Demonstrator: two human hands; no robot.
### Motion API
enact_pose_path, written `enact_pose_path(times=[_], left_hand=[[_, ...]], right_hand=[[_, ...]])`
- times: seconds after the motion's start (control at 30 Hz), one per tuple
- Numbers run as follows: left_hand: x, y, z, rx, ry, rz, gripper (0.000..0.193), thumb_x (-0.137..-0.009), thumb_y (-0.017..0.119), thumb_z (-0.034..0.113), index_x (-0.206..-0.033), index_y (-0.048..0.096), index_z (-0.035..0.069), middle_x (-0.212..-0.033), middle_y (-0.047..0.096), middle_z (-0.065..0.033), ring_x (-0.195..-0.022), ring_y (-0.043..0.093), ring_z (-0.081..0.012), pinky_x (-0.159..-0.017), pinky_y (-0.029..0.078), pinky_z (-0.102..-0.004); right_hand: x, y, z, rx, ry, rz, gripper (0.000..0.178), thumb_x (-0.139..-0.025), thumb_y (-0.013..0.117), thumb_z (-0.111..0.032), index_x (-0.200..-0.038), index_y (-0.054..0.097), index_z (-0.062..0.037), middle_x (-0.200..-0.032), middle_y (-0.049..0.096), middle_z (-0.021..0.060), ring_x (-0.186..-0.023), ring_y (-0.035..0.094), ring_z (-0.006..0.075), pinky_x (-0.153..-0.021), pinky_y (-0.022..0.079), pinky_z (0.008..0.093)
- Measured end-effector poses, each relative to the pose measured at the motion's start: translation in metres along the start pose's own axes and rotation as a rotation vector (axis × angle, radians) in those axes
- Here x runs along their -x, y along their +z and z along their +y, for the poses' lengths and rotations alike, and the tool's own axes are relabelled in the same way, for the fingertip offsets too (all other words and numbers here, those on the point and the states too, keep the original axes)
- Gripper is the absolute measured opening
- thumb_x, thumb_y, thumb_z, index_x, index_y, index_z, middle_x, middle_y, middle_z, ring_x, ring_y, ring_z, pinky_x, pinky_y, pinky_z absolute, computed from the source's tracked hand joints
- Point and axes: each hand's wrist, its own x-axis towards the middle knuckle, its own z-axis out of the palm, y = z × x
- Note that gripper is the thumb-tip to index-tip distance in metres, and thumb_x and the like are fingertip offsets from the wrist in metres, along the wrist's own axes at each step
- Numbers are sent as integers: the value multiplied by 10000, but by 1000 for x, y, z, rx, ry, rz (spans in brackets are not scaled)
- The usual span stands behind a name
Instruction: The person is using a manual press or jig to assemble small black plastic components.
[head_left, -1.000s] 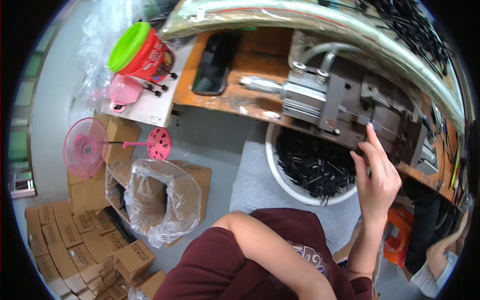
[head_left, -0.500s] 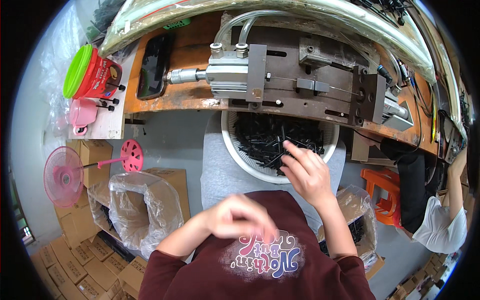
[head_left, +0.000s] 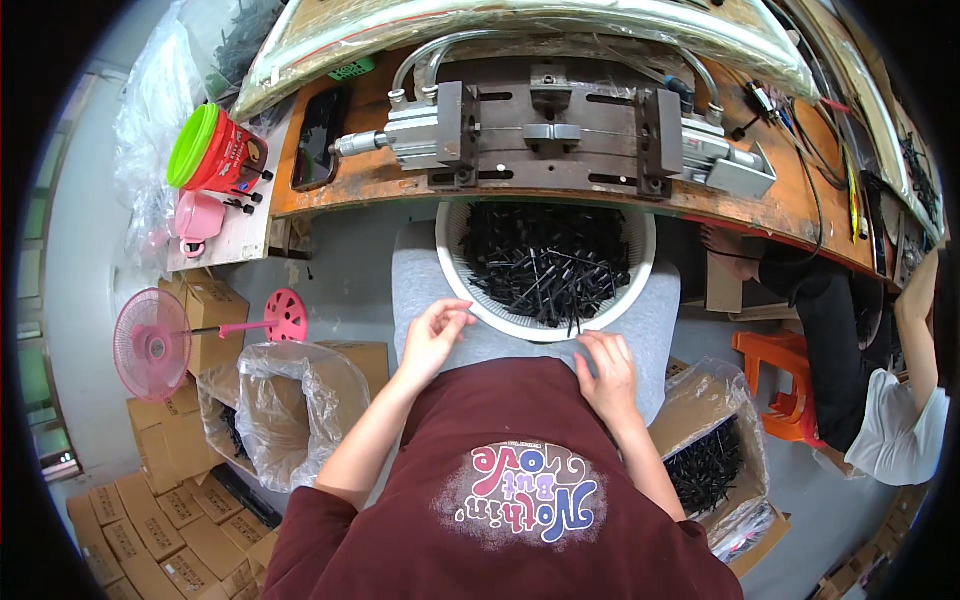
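Head view. The white basket point(head_left: 525, 331) sits over the person's lap, just beyond the near edge of the wooden bench point(head_left: 360, 188). It contains a heap of slim black parts point(head_left: 545, 272); one part projects over the near rim, toward the right.

The left hand point(head_left: 428, 340) is at the near left side of the basket, close to the rim. Its fingers are loosely curled; whether the fingertips meet cannot be told. The right hand point(head_left: 608, 378) is at the near right side, beside the projecting part. Its thumb and fingers are apart. Contact between either hand and the rim cannot be confirmed.

On the bench, at the far side of the basket, is a dark metal fixture point(head_left: 500, 158). A silver cylinder point(head_left: 415, 140) is mounted at its left end and a second silver cylinder point(head_left: 708, 155) at its right end. A black phone point(head_left: 320, 140) lies left of the fixture. An open carton point(head_left: 715, 470) at the near right contains further black parts.
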Motion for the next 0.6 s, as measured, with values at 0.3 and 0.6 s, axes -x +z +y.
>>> enact_pose_path(times=[0.3,0.6], left_hand=[[-29,-39,-28,-765,385,438,448,-890,680,172,-1306,548,74,-1350,518,-164,-1283,446,-350,-1106,322,-432],[24,-61,-67,-756,146,517,462,-957,595,179,-1380,479,33,-1367,474,-204,-1294,436,-363,-1118,323,-443]], right_hand=[[-13,-1,21,-42,103,116,184,-776,707,-12,-948,643,-24,-967,644,110,-902,610,315,-808,498,413],[-25,-5,41,32,281,174,488,-815,713,-76,-1268,545,-12,-1257,515,228,-1162,509,409,-987,434,480]])
